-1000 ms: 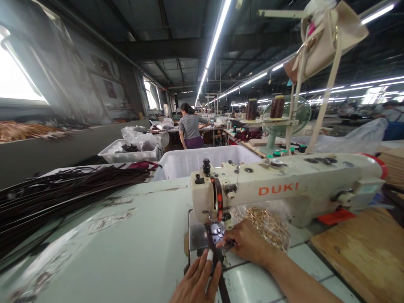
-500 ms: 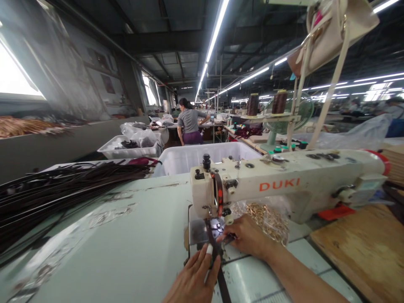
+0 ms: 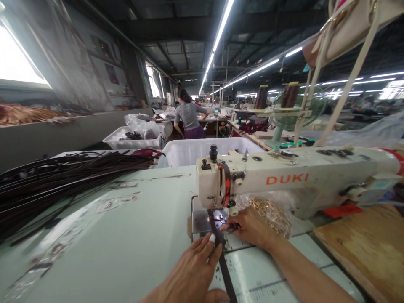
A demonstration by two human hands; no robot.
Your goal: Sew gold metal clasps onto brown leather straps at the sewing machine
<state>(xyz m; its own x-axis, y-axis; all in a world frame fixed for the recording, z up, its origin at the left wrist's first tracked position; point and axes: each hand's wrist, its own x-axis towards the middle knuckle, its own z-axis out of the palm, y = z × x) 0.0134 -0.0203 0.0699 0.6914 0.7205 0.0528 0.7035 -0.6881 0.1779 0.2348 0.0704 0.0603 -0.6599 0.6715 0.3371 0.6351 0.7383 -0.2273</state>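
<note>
A narrow dark brown strap [image 3: 226, 271] runs from the bottom edge up under the needle area of a cream sewing machine [image 3: 284, 168] marked DUKI. My left hand [image 3: 192, 269] lies flat with its fingers stretched out along the strap's left side, fingertips touching it just in front of the metal plate [image 3: 201, 221]. One finger wears a white cover [image 3: 212, 238]. To the right of the strap, my right hand [image 3: 252, 227] is curled, its index finger reaching toward the strap by the presser foot. Under its fingers shows a small dark object [image 3: 234, 227], too hidden to name.
A bag of gold-coloured chain [image 3: 268, 212] lies behind my right hand. Many dark straps [image 3: 78, 176] are piled at the left. Beyond the table stand a white bin [image 3: 202, 147] and a person [image 3: 189, 113]. A wooden board [image 3: 366, 244] sits at the right.
The view has swung slightly left, so the machine sits further right. Both hands keep nearly the same places at the strap. In the background, the person leans over more.
</note>
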